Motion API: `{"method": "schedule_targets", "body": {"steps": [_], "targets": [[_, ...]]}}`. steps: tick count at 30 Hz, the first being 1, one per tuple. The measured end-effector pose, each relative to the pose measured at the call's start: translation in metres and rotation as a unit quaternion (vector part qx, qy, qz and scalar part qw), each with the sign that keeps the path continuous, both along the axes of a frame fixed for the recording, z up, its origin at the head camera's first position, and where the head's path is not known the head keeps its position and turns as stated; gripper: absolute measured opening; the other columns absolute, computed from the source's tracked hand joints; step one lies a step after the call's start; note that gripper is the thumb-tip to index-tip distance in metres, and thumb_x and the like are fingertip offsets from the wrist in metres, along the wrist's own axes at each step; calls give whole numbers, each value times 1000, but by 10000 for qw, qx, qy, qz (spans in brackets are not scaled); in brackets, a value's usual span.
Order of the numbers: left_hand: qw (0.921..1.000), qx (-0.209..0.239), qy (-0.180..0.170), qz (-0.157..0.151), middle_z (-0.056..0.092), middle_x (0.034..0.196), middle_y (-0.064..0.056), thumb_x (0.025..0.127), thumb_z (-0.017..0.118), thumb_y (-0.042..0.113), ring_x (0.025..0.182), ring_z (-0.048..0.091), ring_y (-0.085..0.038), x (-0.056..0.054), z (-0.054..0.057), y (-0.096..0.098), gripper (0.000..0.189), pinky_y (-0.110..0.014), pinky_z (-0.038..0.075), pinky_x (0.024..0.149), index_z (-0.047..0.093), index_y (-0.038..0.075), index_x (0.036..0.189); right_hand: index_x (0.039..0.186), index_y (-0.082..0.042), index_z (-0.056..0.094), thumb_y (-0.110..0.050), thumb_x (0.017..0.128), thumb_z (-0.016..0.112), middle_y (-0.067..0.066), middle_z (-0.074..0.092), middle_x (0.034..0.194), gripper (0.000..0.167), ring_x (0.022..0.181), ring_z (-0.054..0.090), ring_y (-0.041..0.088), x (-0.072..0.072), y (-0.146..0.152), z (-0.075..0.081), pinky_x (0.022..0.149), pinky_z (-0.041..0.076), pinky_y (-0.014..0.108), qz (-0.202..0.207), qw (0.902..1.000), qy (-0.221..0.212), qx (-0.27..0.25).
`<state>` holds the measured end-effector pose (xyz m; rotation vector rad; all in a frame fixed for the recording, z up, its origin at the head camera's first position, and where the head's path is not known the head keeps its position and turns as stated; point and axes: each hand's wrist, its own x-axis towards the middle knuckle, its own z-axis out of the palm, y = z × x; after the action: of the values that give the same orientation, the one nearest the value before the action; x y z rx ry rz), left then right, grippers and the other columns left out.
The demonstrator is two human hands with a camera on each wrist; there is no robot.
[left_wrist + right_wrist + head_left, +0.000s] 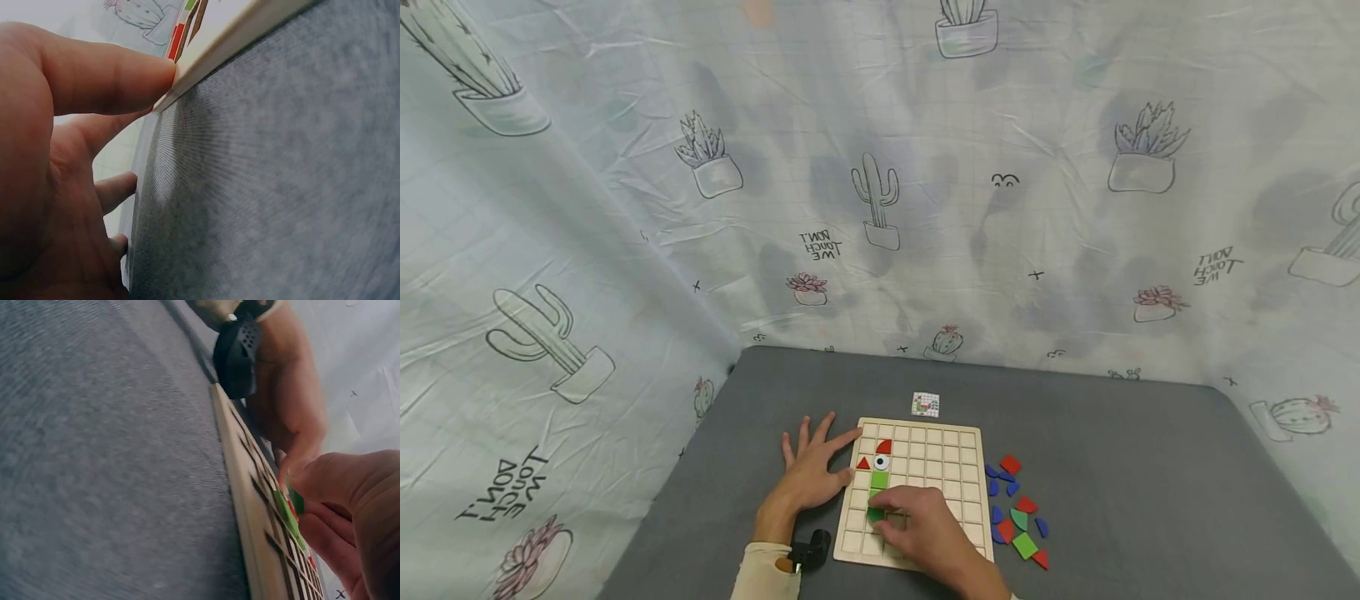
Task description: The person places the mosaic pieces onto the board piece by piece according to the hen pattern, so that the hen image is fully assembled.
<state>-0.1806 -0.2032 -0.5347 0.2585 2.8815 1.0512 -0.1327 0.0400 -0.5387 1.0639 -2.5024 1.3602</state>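
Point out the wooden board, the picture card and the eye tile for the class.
Wooden board (934, 469), head view: bare grid squares.
Picture card (926, 405), head view: printed face.
Eye tile (882, 462), head view: dark pupil.

A makeshift cloth booth (647, 225): cactus-print sheets (940, 208) behind and beside a grey table (1135, 475).

Two bare hands reach forward from the lower edge of the head view. The left hand (808, 477) is turned back upward, fingers spread and nearly straight, thumb pointing toward the other hand. The right hand (928, 523) slants leftward from its wrist (977, 571), thumb and forefinger curved together in a pinching grip.
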Motion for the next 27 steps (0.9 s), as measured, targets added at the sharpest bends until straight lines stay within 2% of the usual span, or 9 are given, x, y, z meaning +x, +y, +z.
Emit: {"method": "schedule_targets", "body": {"steps": [3, 7, 9, 12, 15, 19, 23, 25, 27], "targets": [[10000, 19, 42, -8, 28, 179, -24, 94, 72, 17, 166, -1, -60, 1, 0, 0, 63, -83, -11, 125, 64, 26, 156, 111, -13, 84, -5, 88, 89, -4, 83, 109, 25, 103, 78, 6, 2, -3, -3, 88, 65, 27, -105, 9989, 324, 318], [9999, 112, 120, -18, 28, 179, -25, 93, 72, 16, 166, -2, -61, 1, 0, 0, 64, -82, -13, 126, 64, 26, 156, 112, -16, 83, -8, 89, 89, -7, 82, 110, 26, 105, 77, 4, 4, -5, -4, 88, 65, 26, -158, 9964, 518, 649], [9995, 233, 225, -35, 29, 178, -27, 92, 73, 16, 165, -2, -63, 1, -1, 0, 65, -82, -14, 125, 65, 26, 156, 112, -16, 83, -7, 88, 89, -7, 82, 110, 27, 105, 76, 5, 5, -5, -4, 88, 65, 26, -174, 9961, 570, 647], [9980, 382, 499, -95, 29, 176, -29, 91, 71, 19, 163, -2, -66, -2, -13, -3, 65, -84, -16, 122, 64, 29, 156, 111, -15, 83, -5, 87, 90, -7, 82, 110, 27, 104, 77, 7, 5, -5, -3, 88, 65, 27, -239, 9964, 644, 501], [9967, 532, 603, -115, 29, 176, -29, 90, 70, 19, 163, -2, -67, -3, -15, -4, 67, -84, -18, 121, 64, 32, 155, 110, -15, 83, -4, 86, 90, -6, 82, 108, 27, 103, 77, 7, 5, -5, -3, 88, 65, 26, -261, 9969, 630, 389], [9968, 570, 545, -123, 28, 176, -29, 91, 70, 18, 163, -3, -66, -2, -12, -3, 67, -83, -19, 122, 64, 31, 156, 108, -15, 83, -2, 88, 88, -6, 82, 106, 24, 101, 76, 5, 6, -7, -4, 87, 64, 23, -233, 9973, 540, 439], [9987, 327, 371, -76, 29, 177, -28, 92, 71, 18, 164, -1, -65, -2, -9, -1, 65, -84, -15, 123, 64, 26, 156, 105, -15, 83, -1, 88, 88, -6, 82, 104, 23, 100, 75, 4, 8, -8, -3, 85, 64, 24, -267, 9976, 427, 469], [9996, 219, 187, 2, 30, 177, -27, 91, 73, 16, 165, 0, -62, -1, -3, 1, 65, -82, -13, 125, 65, 24, 155, 105, -15, 83, 0, 88, 88, -6, 82, 104, 23, 100, 75, 4, 9, -8, -2, 85, 64, 24, -274, 9978, 397, 456], [9999, 114, 94, 40, 29, 178, -24, 92, 73, 17, 166, 0, -60, -1, -1, 1, 64, -81, -12, 126, 65, 25, 155, 106, -15, 83, -1, 88, 88, -7, 81, 105, 24, 100, 75, 3, 9, -7, -3, 86, 64, 23, -271, 9977, 420, 455]]}}
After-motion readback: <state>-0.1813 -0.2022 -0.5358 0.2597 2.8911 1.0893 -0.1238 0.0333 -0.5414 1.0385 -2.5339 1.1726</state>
